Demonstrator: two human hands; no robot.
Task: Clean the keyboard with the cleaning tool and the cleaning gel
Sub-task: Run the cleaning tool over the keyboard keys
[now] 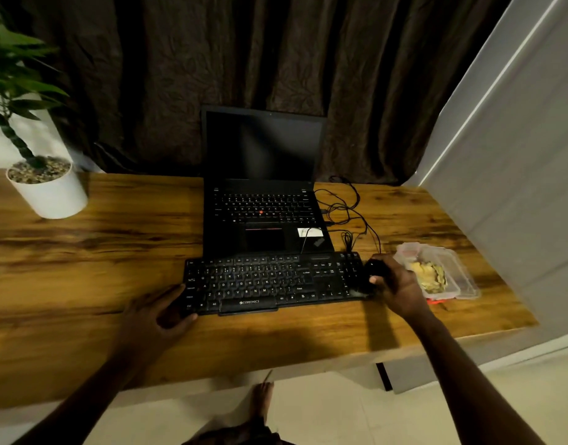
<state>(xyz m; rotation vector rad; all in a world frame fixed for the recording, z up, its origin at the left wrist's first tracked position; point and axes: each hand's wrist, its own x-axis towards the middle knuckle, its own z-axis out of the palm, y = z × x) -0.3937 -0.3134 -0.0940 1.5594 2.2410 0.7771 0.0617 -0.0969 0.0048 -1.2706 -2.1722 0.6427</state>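
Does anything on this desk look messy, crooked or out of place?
Mostly tidy. The black keyboard sits slightly askew, overlapping the laptop's front edge. Thin black cables lie in a loose tangle right of the laptop. The plastic container holding yellowish gel is open. Nothing looks spilled or damaged.

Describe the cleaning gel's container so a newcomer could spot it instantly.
On the wooden desk, look right of the black keyboard, just past the right hand. The clear plastic box there holds a yellowish lump, the only transparent item on the desk.
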